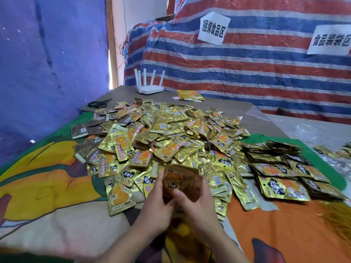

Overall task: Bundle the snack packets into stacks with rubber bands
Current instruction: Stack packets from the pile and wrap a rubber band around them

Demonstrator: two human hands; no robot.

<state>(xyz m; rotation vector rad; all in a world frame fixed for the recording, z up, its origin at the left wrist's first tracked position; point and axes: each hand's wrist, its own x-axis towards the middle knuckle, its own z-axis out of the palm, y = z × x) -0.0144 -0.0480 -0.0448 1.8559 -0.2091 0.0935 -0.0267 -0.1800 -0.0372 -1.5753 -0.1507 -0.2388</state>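
Left hand (157, 207) and right hand (197, 205) both grip a blurred stack of brownish-gold foil packets (181, 184), lower centre. Loose heap of gold foil snack packets (171, 133) fills mid-frame behind.

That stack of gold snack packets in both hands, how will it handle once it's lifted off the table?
Held by both hands, the stack is probably light and floppy: the packets look thin and flat. The shiny foil probably slides, so unbanded packets may fan out.
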